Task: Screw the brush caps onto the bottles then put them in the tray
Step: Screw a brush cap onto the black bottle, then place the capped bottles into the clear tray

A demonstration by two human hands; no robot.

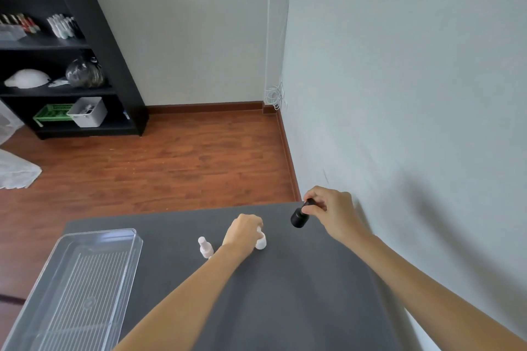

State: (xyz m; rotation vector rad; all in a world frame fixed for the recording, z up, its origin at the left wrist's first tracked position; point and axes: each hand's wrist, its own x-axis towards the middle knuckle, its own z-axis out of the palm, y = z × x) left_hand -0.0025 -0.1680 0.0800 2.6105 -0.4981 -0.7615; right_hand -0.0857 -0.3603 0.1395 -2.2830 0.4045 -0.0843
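In the head view, a black bottle (pixel 299 217) is held tilted above the grey desk (pixel 285 293), the right hand (pixel 333 212) with its grip clamped on the cap. A white bottle (pixel 261 242) standing on the desk is clasped by the left hand (pixel 242 234). A pink capped bottle (pixel 206 248) stands just beside; the clear tray (pixel 85 279) lies well apart, at the desk's left.

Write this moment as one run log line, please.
left hand: grips white bottle on table | right hand: holds black bottle aloft | tray: empty

Black shelf unit (pixel 114 45) stands against wall (pixel 199 23) on wooden floor (pixel 171 162)
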